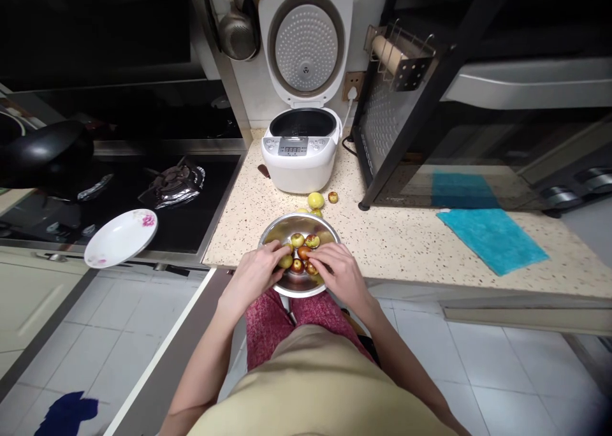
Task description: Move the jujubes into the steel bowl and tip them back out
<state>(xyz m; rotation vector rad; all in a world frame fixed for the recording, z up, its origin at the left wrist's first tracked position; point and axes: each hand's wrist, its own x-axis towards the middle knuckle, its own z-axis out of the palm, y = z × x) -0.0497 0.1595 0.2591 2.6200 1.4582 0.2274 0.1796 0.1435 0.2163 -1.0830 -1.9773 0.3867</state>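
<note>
A steel bowl [301,288] holding several green and brown jujubes stands at the counter's front edge. My left hand [253,271] reaches over its left rim, thumb and fingers curled around a green jujube [285,261]. From the right side, my right hand [343,273] has its fingertips closed on a reddish-brown jujube [303,252]. Between and around my fingers lie more jujubes, among them a green one [297,240] and a dark red one [297,266]. Behind the bowl a yellow-green jujube [315,200] and a smaller brown-spotted one [333,197] rest on the counter.
A white rice cooker [301,171] with its lid raised stands behind the bowl. To the left are a gas burner [173,182] and a white plate [119,239] overhanging the stove edge. At right are a black rack [392,162] and a teal cloth [495,241].
</note>
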